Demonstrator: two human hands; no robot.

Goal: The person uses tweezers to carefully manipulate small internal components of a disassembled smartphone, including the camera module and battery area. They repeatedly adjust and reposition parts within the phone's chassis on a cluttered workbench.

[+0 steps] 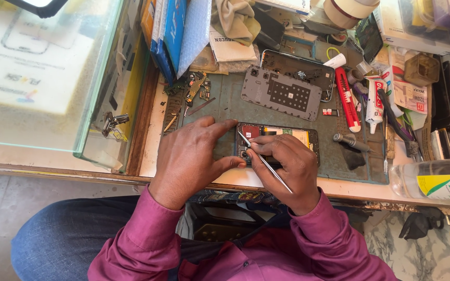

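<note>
An opened phone [292, 136] with its back removed lies on a grey-green work mat [225, 99], showing a circuit board and a yellow battery. My left hand [188, 158] grips the phone's left end, thumb and forefinger on either side. My right hand [287, 164] pinches thin metal tweezers [264, 161], their tip touching the board near the phone's top left corner. A grey inner cover plate [281, 93] rests on another open phone body [308, 70] just behind.
A glass display case [95, 78] stands at the left. Red-and-white glue tubes [349, 99], a small screwdriver [347, 140], pliers [397, 125], tape rolls [347, 10] and boxes crowd the right and back. A plastic bottle [436, 179] lies at the right edge.
</note>
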